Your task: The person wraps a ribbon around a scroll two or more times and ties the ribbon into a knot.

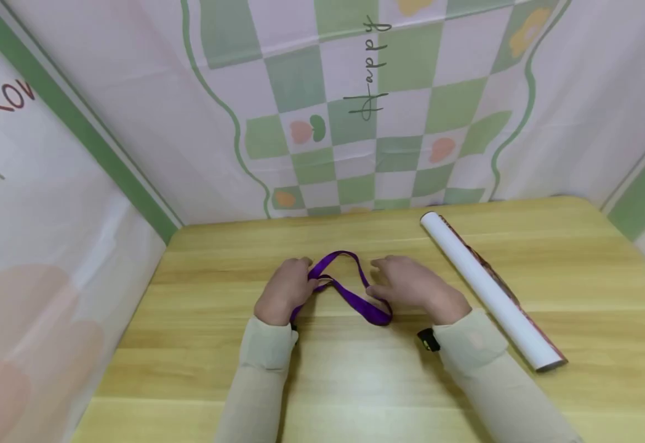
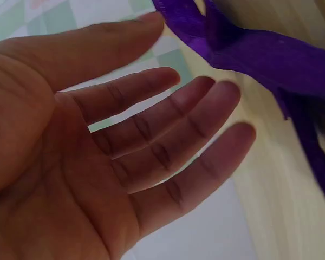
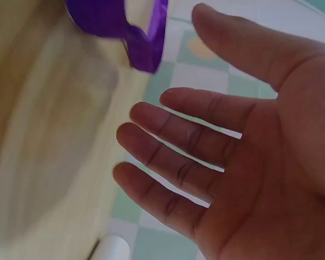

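A purple ribbon-like strap [image 1: 358, 303] lies in a loose loop on the wooden table, between the two hands. My left hand [image 1: 288, 288] is at the loop's left side, its fingers apart and nearly straight; in the left wrist view the strap [image 2: 271, 54] passes just beyond the thumb tip, and nothing is in the palm. On the loop's right side is my right hand [image 1: 413, 284], fingers spread and slightly bent. The right wrist view shows its palm bare, with the strap [image 3: 146, 49] a short way off from the thumb and fingertips.
A white rolled-up sheet [image 1: 491, 292] lies slantwise on the table [image 1: 200, 369], right of the right hand. Behind the table hangs a checked green-and-white cloth [image 1: 350, 135]; another printed cloth [image 1: 68, 246] hangs along the left side.
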`<state>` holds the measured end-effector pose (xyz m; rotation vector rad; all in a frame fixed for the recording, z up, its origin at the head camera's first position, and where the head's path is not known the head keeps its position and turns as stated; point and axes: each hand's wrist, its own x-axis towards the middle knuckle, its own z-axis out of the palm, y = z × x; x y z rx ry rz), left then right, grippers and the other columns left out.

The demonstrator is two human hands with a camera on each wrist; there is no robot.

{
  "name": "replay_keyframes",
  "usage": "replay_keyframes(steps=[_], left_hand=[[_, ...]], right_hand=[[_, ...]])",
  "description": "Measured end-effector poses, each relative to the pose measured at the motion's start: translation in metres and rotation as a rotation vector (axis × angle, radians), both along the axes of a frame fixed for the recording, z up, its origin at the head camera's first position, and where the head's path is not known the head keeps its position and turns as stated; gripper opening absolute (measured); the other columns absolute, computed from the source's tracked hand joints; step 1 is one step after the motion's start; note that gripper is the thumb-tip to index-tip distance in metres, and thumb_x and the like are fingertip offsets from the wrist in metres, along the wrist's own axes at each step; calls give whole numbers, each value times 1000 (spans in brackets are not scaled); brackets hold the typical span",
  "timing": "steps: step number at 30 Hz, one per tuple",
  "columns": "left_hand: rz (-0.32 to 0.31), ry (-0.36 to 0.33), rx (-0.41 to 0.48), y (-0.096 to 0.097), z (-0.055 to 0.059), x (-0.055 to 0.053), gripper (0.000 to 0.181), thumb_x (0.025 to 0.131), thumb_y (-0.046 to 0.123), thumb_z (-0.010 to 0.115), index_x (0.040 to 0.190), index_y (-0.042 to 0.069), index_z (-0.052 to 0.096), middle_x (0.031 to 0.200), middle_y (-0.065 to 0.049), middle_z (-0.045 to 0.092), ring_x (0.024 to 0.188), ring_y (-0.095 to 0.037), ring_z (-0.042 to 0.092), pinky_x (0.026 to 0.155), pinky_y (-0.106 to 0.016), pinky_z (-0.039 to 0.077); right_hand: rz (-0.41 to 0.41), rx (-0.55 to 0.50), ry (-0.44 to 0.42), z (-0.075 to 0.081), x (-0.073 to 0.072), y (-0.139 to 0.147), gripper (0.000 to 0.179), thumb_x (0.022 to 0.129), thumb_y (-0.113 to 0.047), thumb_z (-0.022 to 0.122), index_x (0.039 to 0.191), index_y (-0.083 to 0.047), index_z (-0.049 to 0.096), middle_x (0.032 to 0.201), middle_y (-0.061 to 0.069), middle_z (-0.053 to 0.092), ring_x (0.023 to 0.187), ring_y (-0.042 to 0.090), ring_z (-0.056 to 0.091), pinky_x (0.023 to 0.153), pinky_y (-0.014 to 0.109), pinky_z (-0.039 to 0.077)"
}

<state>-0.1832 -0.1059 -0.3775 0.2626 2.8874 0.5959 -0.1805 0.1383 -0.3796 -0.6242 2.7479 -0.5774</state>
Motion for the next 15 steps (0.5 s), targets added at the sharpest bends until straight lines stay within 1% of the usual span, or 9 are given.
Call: replay_keyframes(steps=[2, 3, 5, 6, 8, 9, 11, 13, 15], left_hand=[[3, -3, -6, -1, -4, -2, 35, 102, 14, 71, 132, -4, 67, 125, -21, 74, 114, -33, 71, 98, -45, 59], [1, -1, -8, -1, -5, -4, 31, 101, 13, 72, 128, -3, 69, 121, -20, 75, 108, -31, 72, 94, -43, 59], [-6, 0, -9, -1, -8, -5, 24, 100, 12, 73, 120, -2, 72, 112, -16, 77, 96, -25, 71, 85, -39, 59], [-6, -2, -7, -1, -8, -5, 22, 100, 13, 73, 117, -1, 72, 107, -15, 77, 90, -23, 68, 81, -37, 58], [-15, 0, 1, -1, -8, -6, 21, 101, 15, 72, 116, 1, 73, 103, -13, 76, 84, -21, 64, 78, -36, 56], [-22, 8, 6, 0, -7, -6, 22, 101, 17, 72, 117, 1, 73, 103, -12, 76, 85, -21, 64, 79, -36, 56], [-36, 24, 29, 1, -5, -6, 27, 103, 19, 71, 124, 2, 72, 109, -13, 77, 91, -23, 67, 85, -39, 57], [-67, 61, 52, 2, -3, -5, 33, 103, 20, 70, 131, 3, 69, 118, -14, 76, 104, -27, 71, 95, -43, 58], [-108, 106, 75, 4, -2, -5, 38, 104, 19, 69, 139, 5, 66, 132, -15, 72, 121, -31, 69, 107, -45, 54]], right_hand=[[3, 11, 6, -4, 0, -5, 60, 102, -32, 70, 144, 9, 57, 142, 29, 63, 134, 47, 58, 114, 59, 47], [-2, 12, 9, -5, 1, -7, 56, 101, -31, 71, 140, 8, 60, 136, 27, 67, 128, 44, 63, 110, 57, 51], [-14, 8, 6, -8, 1, -11, 41, 100, -28, 72, 124, 5, 69, 118, 20, 74, 109, 35, 70, 96, 50, 58], [-23, 6, -1, -9, 1, -13, 32, 100, -26, 73, 115, 2, 71, 108, 17, 75, 98, 30, 70, 87, 45, 59], [-41, 11, -2, -11, 1, -16, 18, 99, -22, 72, 98, -4, 71, 90, 9, 72, 80, 22, 65, 72, 37, 56], [-44, 15, 2, -12, 1, -17, 14, 98, -18, 70, 91, -6, 70, 83, 6, 69, 74, 20, 61, 66, 33, 51], [-56, 27, 16, -13, 2, -19, 13, 95, -12, 68, 83, -10, 67, 75, 4, 64, 68, 18, 57, 61, 30, 46], [-70, 33, 39, -13, 3, -20, 14, 94, -7, 64, 80, -12, 66, 73, 2, 62, 67, 18, 56, 60, 29, 45], [-73, 15, 66, -12, 4, -20, 16, 93, -5, 62, 79, -12, 67, 71, 1, 61, 66, 17, 55, 59, 29, 45]])
